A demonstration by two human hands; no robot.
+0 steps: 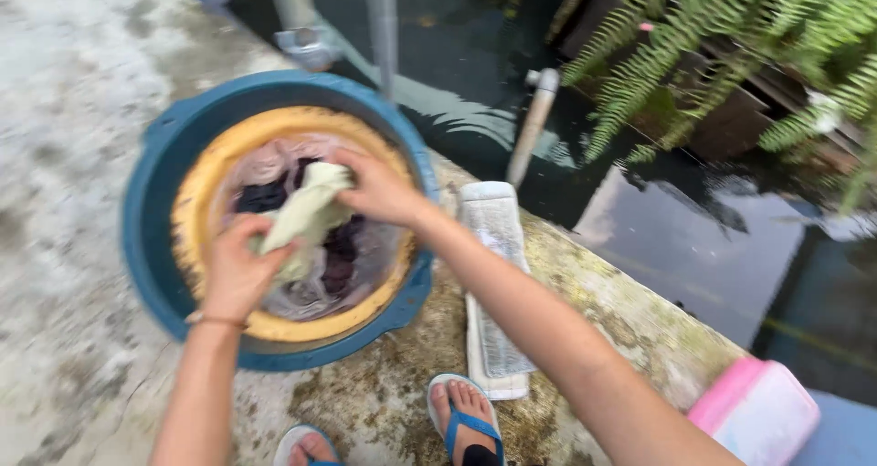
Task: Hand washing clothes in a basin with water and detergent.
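A blue basin [155,201] stands on the concrete with a yellow basin [196,192] nested inside it. The yellow one holds wet clothes, pale pink and dark ones [343,247]. Over them I hold a pale green cloth [306,212] with both hands. My left hand [239,270] grips its lower end. My right hand [379,190] grips its upper end near the far rim.
A white washboard [493,283] lies on the mossy concrete ledge [630,320] right of the basins. Dark water [713,238] lies beyond the ledge, with ferns [722,37] above. A pink and white box [758,411] sits bottom right. My feet in blue sandals [466,420] stand below the basins.
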